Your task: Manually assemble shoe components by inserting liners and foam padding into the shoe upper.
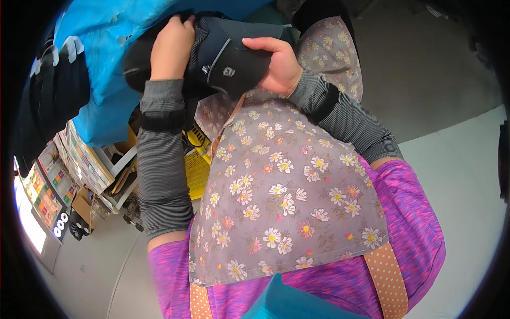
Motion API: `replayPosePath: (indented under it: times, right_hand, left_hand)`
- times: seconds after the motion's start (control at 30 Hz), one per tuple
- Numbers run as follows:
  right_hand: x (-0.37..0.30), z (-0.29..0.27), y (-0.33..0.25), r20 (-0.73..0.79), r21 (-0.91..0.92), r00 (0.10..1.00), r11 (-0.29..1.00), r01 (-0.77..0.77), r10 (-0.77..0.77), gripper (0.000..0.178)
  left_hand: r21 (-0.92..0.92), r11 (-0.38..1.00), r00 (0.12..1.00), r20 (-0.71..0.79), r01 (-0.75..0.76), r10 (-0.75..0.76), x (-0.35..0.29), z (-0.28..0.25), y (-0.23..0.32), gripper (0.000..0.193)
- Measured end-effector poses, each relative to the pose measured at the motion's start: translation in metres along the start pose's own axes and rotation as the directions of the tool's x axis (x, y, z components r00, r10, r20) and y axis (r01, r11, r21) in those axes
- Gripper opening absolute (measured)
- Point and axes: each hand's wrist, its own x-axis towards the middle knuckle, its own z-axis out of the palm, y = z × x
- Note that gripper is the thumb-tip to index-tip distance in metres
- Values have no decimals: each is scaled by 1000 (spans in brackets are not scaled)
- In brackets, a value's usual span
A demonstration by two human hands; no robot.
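Black shoe (pixel 223 58) clamped between left hand (pixel 171 48) and right hand (pixel 276 64); work seemingly midway, toe hidden.

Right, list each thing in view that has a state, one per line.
dark shoe: held up off any surface, gripped from both sides.
left hand: closed on the shoe's left end.
right hand: closed on the shoe's right side.
blue cloth: hanging beside the shoe, worn with small holes.
floral apron: worn, draped over the purple top.
yellow crate: mostly hidden behind the left arm.
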Motion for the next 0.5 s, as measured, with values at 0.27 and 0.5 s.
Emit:
replayPosePath:
  times: [0.27,0.5]
  right_hand:
    - [5,-15,2,7,-162,1000,987,23,-22,30]
    - [3,-16,3,30,-226,998,972,64,-58,28]
  left_hand:
    - [-105,994,991,129,-14,27,15,36,-26,39]
    - [-247,969,934,348,12,78,18,53,-38,37]
